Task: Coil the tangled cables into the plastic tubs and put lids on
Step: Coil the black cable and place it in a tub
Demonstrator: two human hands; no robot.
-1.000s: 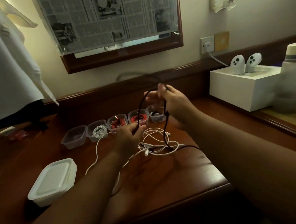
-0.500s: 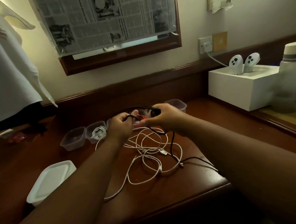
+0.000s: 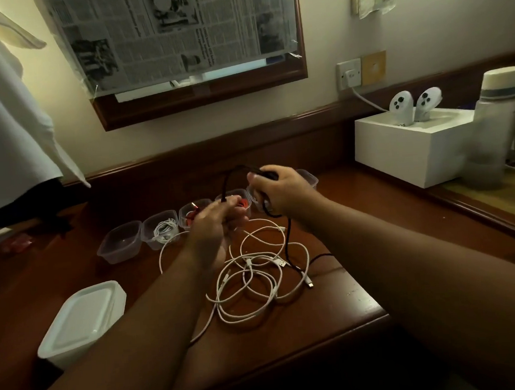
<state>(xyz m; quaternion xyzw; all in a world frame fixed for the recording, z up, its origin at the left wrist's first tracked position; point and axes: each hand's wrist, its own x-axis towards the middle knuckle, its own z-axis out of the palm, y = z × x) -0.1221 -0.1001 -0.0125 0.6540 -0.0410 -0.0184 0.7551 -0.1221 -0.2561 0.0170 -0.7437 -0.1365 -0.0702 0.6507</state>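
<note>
A black cable (image 3: 288, 238) arches between my two hands and trails down to the desk. My left hand (image 3: 214, 224) grips one part of it, and my right hand (image 3: 275, 190) pinches another part higher up. Beneath them lies a tangle of white cables (image 3: 255, 282) on the wooden desk (image 3: 332, 304). Behind my hands runs a row of clear plastic tubs: an empty one (image 3: 119, 242), one with a white cable (image 3: 162, 229), one with red cable (image 3: 192, 214), and more partly hidden behind my hands. A stack of white lids (image 3: 83, 317) sits front left.
A white box (image 3: 413, 149) holding two white controllers (image 3: 415, 105) stands at the right, with a water bottle (image 3: 499, 125) beside it. A white cloth (image 3: 7, 119) hangs at the left. A newspaper-covered frame (image 3: 180, 42) is on the wall. The desk's front edge is near.
Both hands came down from a raised position to just above the tubs. The black loop is now shorter, and the white tangle lies more spread out on the desk.
</note>
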